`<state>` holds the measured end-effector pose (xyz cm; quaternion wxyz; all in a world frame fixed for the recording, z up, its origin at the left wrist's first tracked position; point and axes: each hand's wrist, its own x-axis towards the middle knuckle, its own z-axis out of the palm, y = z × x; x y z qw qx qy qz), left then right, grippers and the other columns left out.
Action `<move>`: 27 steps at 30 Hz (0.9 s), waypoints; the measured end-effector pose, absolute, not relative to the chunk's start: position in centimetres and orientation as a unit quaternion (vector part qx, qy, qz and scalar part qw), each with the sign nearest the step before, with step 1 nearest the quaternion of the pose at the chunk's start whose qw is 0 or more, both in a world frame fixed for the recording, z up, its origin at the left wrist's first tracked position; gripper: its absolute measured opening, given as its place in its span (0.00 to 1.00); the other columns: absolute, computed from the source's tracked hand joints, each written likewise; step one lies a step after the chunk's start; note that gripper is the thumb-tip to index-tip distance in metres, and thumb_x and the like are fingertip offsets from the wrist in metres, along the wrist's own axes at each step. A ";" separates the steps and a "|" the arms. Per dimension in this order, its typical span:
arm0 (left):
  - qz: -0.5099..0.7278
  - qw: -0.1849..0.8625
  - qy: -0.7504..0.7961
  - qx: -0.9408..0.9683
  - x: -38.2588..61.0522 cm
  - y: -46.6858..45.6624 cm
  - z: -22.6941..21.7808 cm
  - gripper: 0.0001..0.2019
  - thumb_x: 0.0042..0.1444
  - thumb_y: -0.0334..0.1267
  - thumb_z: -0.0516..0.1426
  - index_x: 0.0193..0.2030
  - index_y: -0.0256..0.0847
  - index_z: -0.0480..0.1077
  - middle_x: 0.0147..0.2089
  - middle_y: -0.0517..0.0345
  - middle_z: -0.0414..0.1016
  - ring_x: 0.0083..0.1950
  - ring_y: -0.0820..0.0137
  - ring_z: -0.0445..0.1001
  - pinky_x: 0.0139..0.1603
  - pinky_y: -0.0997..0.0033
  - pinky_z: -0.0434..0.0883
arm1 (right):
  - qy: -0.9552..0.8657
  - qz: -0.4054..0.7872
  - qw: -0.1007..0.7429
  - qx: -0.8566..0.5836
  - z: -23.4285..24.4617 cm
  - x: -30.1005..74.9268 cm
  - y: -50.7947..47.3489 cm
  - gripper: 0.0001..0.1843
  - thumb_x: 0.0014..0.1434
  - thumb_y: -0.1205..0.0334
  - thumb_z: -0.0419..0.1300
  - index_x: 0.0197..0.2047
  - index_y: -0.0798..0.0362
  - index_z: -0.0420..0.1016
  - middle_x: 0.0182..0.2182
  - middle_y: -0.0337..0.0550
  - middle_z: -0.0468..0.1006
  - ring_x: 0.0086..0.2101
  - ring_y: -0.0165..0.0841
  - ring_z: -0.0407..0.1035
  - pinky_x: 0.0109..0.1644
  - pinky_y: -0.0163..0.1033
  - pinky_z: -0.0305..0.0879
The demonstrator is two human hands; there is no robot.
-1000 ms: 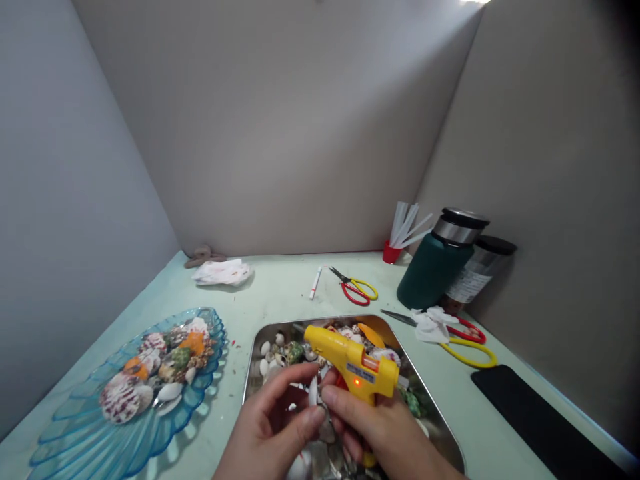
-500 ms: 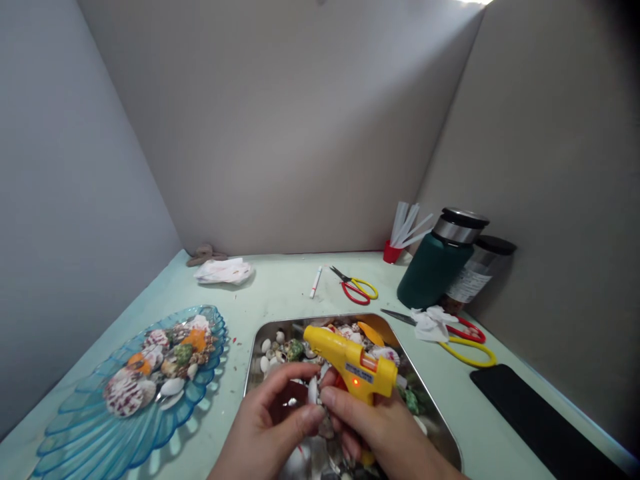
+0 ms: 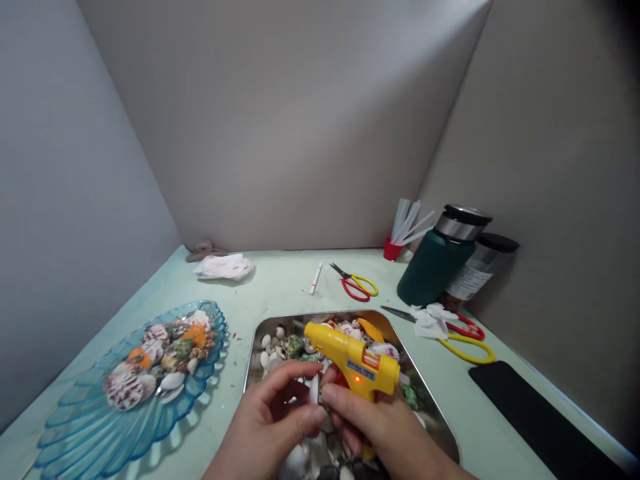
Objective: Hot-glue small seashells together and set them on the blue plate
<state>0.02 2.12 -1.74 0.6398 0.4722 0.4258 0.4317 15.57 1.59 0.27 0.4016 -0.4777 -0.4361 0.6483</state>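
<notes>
My right hand [image 3: 385, 433] grips a yellow hot glue gun [image 3: 353, 361] with a lit orange light, its nozzle pointing left over a metal tray [image 3: 435, 417] full of seashells. My left hand [image 3: 265, 427] is closed in a pinch on a small pale shell [image 3: 314, 390], held right beside the gun and touching my right fingers. Both hands hover above the tray at the near edge of the pale green table.
A blue glass dish [image 3: 90, 427] with several shells lies at the left. Behind the tray lie a white marker [image 3: 316, 277], small red-yellow scissors [image 3: 356, 285], larger scissors [image 3: 463, 337] under a tissue, a green flask [image 3: 440, 260], a red cup [image 3: 393, 250], and a black phone [image 3: 535, 420].
The view has shifted slightly; my hands, the shell and the glue gun stay almost where they were.
</notes>
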 end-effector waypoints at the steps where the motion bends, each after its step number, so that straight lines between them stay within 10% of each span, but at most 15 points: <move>1: 0.430 0.643 0.424 0.471 0.0 2.1 -1.7 0.17 0.41 0.38 0.66 0.42 0.45 0.76 0.43 0.53 0.78 0.35 0.66 0.75 0.34 0.71 0.72 | -0.437 0.648 0.398 -0.480 0.3 15.6 1.6 0.18 0.46 0.48 0.64 0.25 0.55 0.68 0.13 0.30 0.63 0.15 0.22 0.54 0.19 0.28 0.50; 27: 0.402 0.657 0.423 0.477 -0.1 2.3 -1.9 0.22 0.44 0.39 0.66 0.49 0.46 0.74 0.39 0.53 0.78 0.32 0.70 0.72 0.31 0.73 0.71 | -0.456 0.639 0.392 -0.480 0.2 15.7 1.5 0.14 0.50 0.51 0.60 0.26 0.55 0.67 0.12 0.29 0.62 0.15 0.22 0.54 0.21 0.29 0.51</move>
